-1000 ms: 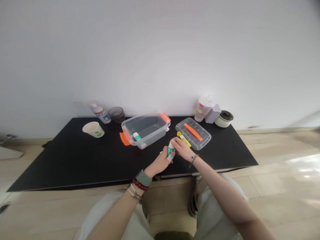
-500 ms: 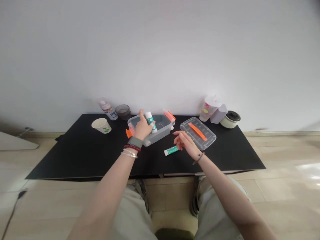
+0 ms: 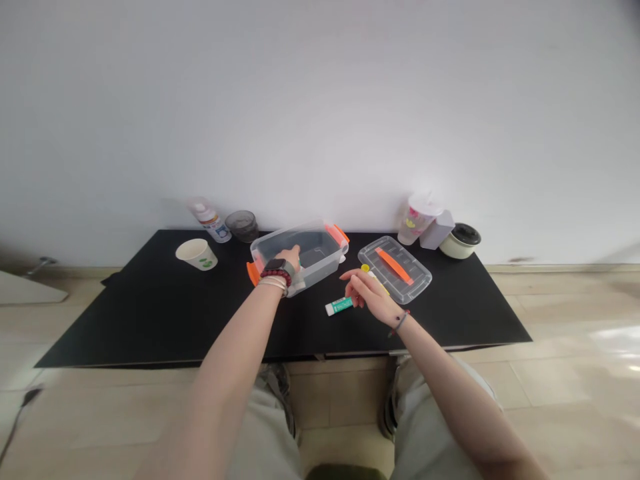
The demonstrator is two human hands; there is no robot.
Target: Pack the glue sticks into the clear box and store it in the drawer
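My left hand [image 3: 289, 257] reaches down inside a clear plastic box [image 3: 320, 272] with orange clips. Its index finger points forward, and the other fingers are mostly hidden, seemingly closed around a glue stick that is out of sight. Over the table, my right hand [image 3: 369, 291] has its fingers loosely bent and apart. Just beneath its fingertips lies a green and white glue stick [image 3: 339, 306], its right end covered by the fingers. Behind that hand is a partly hidden item with a yellow cap [image 3: 365, 268], beside the clear lid [image 3: 418, 288] with its orange handle [image 3: 395, 266].
On the left of the black table [image 3: 150, 320] stand a paper cup [image 3: 197, 255], a spray bottle [image 3: 213, 223] and a dark glass bowl [image 3: 243, 227]. A flowered tumbler [image 3: 416, 220], a pale box [image 3: 437, 230] and a dark-lidded pot [image 3: 460, 241] stand at the back right, near the wall.
My left hand has gone lower into the box, and the glue stick it held upright is now hidden from view. The right hand has hardly moved. The view has shifted slightly.
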